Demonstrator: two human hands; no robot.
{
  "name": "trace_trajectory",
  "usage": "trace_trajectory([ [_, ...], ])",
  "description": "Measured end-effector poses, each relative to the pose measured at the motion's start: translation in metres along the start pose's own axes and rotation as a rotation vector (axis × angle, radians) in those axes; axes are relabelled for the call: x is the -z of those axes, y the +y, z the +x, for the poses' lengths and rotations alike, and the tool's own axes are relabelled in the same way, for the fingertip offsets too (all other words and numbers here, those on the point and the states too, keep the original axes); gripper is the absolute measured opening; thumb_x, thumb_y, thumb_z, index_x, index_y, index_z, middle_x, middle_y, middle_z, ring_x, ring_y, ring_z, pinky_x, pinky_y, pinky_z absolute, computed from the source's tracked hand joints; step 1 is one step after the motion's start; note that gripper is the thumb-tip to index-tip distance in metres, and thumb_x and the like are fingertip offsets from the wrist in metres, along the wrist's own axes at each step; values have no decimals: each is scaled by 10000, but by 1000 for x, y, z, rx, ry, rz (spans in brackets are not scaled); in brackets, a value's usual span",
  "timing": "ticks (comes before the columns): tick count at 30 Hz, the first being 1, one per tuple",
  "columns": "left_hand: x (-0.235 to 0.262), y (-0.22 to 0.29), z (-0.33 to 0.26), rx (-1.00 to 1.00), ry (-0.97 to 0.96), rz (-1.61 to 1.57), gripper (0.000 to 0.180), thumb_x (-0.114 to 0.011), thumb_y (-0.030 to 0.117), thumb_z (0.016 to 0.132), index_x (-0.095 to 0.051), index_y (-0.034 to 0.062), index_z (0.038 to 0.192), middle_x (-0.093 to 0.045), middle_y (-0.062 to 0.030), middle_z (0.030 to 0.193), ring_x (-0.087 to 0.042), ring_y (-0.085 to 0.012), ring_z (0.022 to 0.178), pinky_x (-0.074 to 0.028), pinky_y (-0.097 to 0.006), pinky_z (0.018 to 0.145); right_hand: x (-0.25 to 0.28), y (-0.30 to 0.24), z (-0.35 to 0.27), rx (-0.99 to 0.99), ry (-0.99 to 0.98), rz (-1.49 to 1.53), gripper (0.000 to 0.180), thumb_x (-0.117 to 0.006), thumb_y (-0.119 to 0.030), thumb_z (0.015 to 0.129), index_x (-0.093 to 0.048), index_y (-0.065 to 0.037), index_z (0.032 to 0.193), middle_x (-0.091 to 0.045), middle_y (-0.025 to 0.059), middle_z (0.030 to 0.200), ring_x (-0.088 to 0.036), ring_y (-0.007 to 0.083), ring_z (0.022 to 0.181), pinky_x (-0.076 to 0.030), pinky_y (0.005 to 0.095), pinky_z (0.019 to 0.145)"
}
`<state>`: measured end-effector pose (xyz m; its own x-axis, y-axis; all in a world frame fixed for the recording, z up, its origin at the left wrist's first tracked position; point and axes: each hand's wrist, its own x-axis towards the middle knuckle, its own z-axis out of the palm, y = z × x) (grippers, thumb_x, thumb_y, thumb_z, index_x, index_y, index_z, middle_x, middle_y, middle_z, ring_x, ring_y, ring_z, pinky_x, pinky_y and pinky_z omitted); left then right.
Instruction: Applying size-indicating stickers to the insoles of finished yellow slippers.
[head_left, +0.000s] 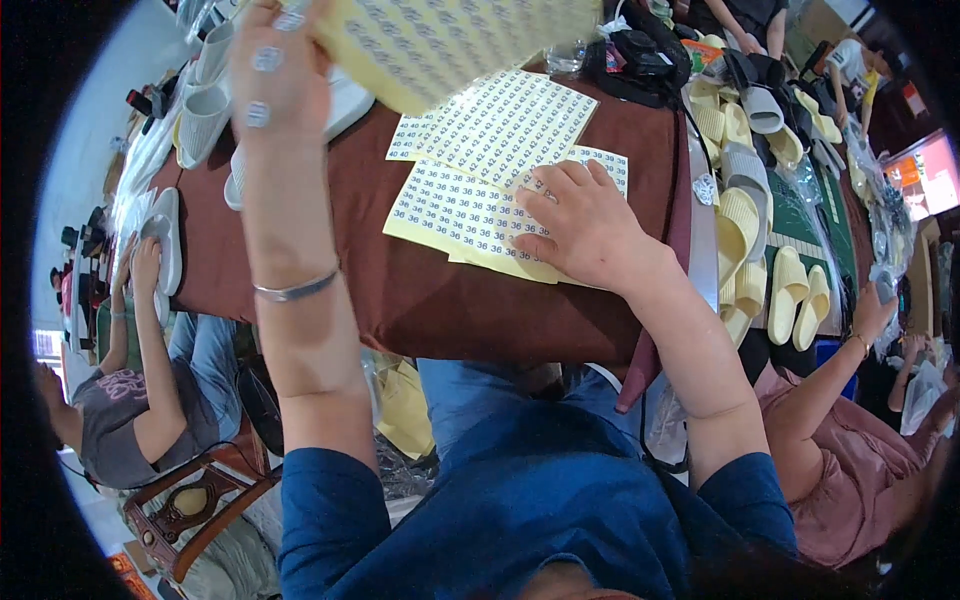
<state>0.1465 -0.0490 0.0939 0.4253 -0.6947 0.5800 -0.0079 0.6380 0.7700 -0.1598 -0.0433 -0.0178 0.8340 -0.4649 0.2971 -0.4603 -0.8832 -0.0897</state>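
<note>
sticker sheets with yellow backing lie overlapped on the brown cloth of the counter, in front of the person, and one more, a raised sheet, is up in the air above them, blurred and cut off by the top of the view. the left hand has closed fingers around the left edge of that raised sheet, though the fingertips are partly hidden. the right hand is loosely spread, palm down, with its fingers on the right part of the lying sheets; it does not appear to grip anything.

as for progress, three small labels sit on the back of the left hand and near its wrist, so a few seem to have been peeled off. the lying sheets look close to full where they show, with dense rows of print, so i judge that most of their labels remain unused. whether the raised sheet has gaps, i cannot tell through the blur.

yellow slippers stand to the right and pale slippers to the left; whether any carry labels is too small to make out.
</note>
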Motion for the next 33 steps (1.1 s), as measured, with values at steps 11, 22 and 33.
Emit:
trace_trajectory([
  [11, -39, -87, -75, 530, 206, -134, 326, -655, 32, 940, -524, -20, 1234, -663, -122, 1118, -665, -211, 945, -566, -341, 777, 16, -5, -3, 120, -5, 158, 300, -780, -214, 774, -667, -61, 1006, -648, 106, 1044, -629, 310, 1007, -525, 433, 858],
  [22, -87, -61, -117, 754, -229, -204, 296, -626, 27, 961, -518, 20, 1236, -654, -98, 1122, -664, -180, 989, -559, -352, 873, 25, 14, 7, -4, 603, 71, 333, -782, -142, 698, -687, -61, 1007, -611, 43, 916, -597, 246, 905, -492, 384, 808],
  [33, -86, -58, -120, 811, -388, -210, 219, -640, 118, 982, -598, 15, 1170, -689, -76, 1046, -670, -154, 924, -561, -325, 848, 22, 22, 11, -53, 680, -30, 249, -771, -157, 735, -720, -51, 954, -643, 43, 896, -614, 241, 905, -476, 391, 834],
])
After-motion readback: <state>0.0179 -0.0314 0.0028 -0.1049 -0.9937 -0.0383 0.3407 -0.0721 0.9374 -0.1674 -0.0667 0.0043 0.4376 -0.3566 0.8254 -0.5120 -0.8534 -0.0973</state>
